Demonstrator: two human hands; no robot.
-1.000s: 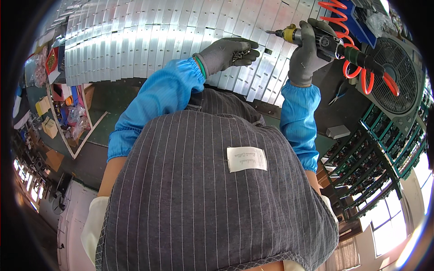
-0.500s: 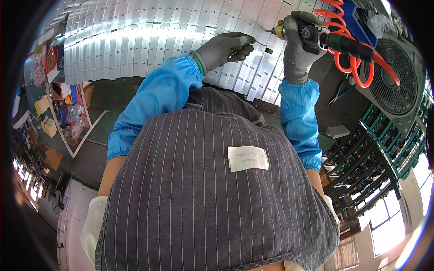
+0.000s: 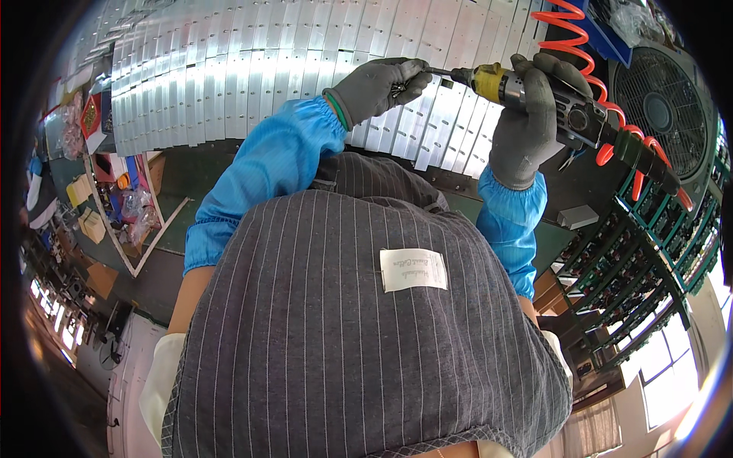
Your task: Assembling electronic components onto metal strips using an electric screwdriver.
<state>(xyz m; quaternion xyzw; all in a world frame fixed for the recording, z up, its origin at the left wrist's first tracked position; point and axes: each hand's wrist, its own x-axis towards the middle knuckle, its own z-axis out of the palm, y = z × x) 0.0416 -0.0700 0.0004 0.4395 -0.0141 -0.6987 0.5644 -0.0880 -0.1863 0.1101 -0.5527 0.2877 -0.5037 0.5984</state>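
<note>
My left hand, in a grey glove, is closed over the silvery metal strips. Small dark screws show between its curled fingers. My right hand, gloved too, grips an air screwdriver with a yellow collar and a dark body, held nearly level. The driver's thin bit points left and meets the thumb and forefinger of my left hand; whether a screw sits on the tip is too small to tell. Rows of flat metal strips with small holes lie side by side beneath both hands.
A coiled orange air hose runs down at the right, beside a large floor fan. Blue bins stand at the far right, green racks below. Blue-handled pliers and a small white box lie near my right arm.
My right hand has moved right and nearer to me, turning the screwdriver so its bit now reaches my left fingertips. My left hand has stayed almost in place.
</note>
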